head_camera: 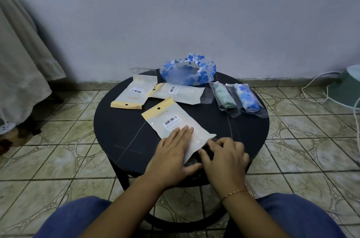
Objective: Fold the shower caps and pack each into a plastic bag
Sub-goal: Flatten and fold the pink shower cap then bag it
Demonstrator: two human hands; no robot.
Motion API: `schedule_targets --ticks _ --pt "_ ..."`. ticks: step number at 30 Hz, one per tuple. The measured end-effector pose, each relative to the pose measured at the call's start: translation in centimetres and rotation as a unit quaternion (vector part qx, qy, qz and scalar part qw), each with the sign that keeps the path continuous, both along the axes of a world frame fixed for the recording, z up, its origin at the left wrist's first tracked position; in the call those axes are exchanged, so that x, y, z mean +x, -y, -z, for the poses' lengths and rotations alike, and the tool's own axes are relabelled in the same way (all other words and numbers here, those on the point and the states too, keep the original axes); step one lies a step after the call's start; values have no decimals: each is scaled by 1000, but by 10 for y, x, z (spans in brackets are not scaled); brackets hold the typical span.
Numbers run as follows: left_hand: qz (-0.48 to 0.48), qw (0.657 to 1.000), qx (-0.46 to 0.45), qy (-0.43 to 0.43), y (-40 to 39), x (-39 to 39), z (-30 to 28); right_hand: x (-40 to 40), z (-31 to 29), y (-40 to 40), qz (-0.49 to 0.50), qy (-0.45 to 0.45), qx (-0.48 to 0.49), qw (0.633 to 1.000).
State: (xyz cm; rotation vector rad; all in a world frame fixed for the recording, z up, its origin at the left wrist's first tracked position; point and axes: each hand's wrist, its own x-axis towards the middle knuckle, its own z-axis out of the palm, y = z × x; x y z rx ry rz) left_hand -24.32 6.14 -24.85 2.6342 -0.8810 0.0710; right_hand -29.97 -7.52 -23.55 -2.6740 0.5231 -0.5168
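Pale blue wall (175, 13) and patterned floor tiles (58, 159) surround a round black table (120, 130) seen from above by a seated person in blue trousers (78, 218). At the left edge hangs a light cloth (21, 58); at the right edge stands a pale green object (348, 85) with white cables (311, 85) beside it on the floor.

On the far side of the table lies an unfolded blue-flowered shower cap (189, 72), open and ring-shaped. In front of it, left of centre, lie two white plastic bags with yellow header strips and barcode labels: one at the left (132, 95), one just beside it toward the centre (179, 93), their corners touching or overlapping. To the right lie two clear bags side by side, each already holding a folded cap: a green-patterned one (224, 97) and a blue-flowered one (247, 99).

A third white bag (175, 122) lies nearest the person, tilted, header strip pointing away. The left hand (173, 154) presses flat on its near half, fingers straight and together. The right hand (224, 156) sits at the bag's near open end with fingers curled, pinching at the clear flap there; the exact contact is blurred. A thin gold bracelet (233, 193) circles the right wrist.
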Motion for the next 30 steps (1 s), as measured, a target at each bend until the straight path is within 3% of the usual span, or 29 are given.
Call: schedule_targets --ticks 15,21,26,30 --pt "1 1000 30 2 1 2 0 9 -6 0 -91 -181 -6 979" --pt "-5 995 98 6 4 4 0 8 -18 14 -26 -64 20 997" --pt "-2 994 110 -5 3 6 1 20 -20 19 -84 7 51 995" --pt "-5 997 69 -28 -5 3 -7 29 -26 19 -113 68 57 990"
